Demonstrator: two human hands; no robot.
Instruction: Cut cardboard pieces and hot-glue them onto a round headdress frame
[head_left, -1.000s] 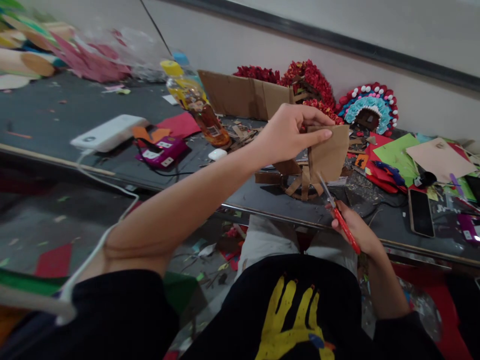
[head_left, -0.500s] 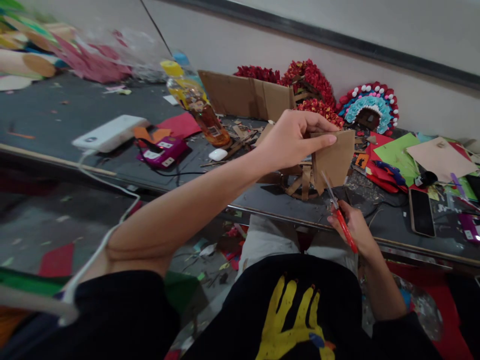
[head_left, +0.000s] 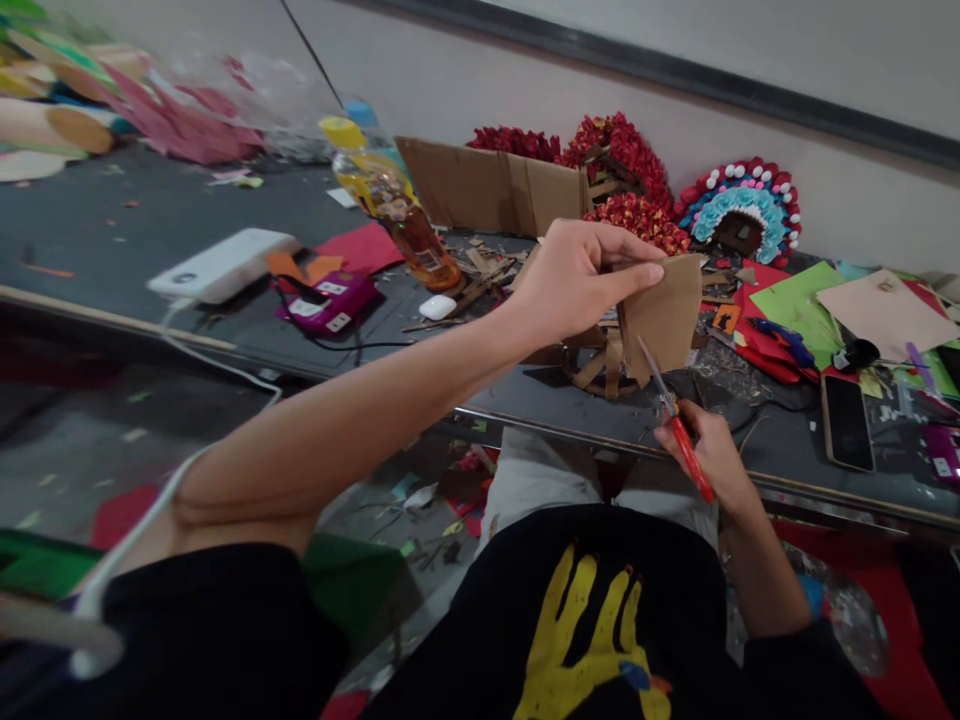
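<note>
My left hand [head_left: 592,275] pinches the top edge of a small brown cardboard piece [head_left: 664,315], held up above the dark table. Below it, my right hand [head_left: 705,445] is closed around the red handles of a pair of scissors [head_left: 686,450]. The metal blades point up and left, in front of the lower left part of the cardboard; whether they touch it I cannot tell. Behind and under the cardboard lies a frame of cardboard strips [head_left: 600,365], partly hidden by my left hand and the piece.
On the table [head_left: 97,240] stand a tilted-looking drink bottle [head_left: 405,220], a white power bank [head_left: 225,265] and a purple socket block [head_left: 330,300]. Red flower-covered arches [head_left: 622,150] and a blue-and-red arch [head_left: 742,210] lean at the wall. A phone [head_left: 847,420] and coloured paper lie right.
The cardboard has shifted slightly left and tilted a little with my left hand. The scissors' blades have moved slightly left, staying at the piece's lower part.
</note>
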